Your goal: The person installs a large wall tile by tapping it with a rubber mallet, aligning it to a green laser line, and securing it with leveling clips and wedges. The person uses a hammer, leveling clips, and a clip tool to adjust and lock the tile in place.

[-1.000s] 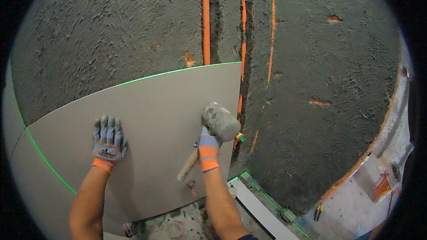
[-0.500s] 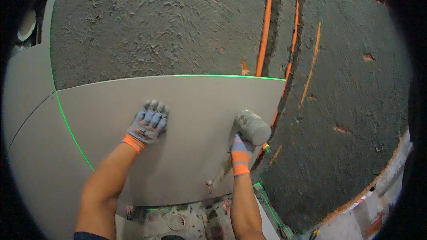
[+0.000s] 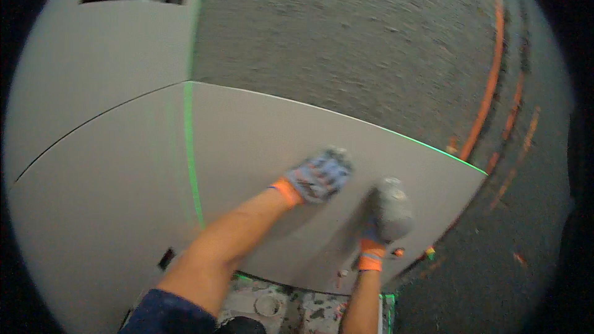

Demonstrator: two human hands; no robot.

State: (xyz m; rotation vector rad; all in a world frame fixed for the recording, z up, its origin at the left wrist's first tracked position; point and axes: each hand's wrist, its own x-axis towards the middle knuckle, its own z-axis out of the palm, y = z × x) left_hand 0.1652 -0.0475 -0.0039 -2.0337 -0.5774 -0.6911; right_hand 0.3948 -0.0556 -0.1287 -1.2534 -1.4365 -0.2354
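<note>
A large grey tile [image 3: 260,148] lies against a wall coated with combed dark grey adhesive [image 3: 346,43]. My left hand [image 3: 318,176], in a blue-grey glove with an orange cuff, presses flat on the tile's right part. My right hand [image 3: 373,235], gloved the same way, grips a grey rubber mallet [image 3: 391,210] whose head is against the tile just right of my left hand. The picture is blurred by motion.
Set grey tiles [image 3: 93,80] cover the wall to the left. Green laser lines [image 3: 190,161] run down the tile and along its top edge. Orange conduits [image 3: 489,74] sit in chases on the right. A splattered floor with a round lid [image 3: 269,304] shows below.
The view has swung left and upward. Both hands stay on the tile, my left hand now closer to the mallet. The mallet head is still at the tile's right part.
</note>
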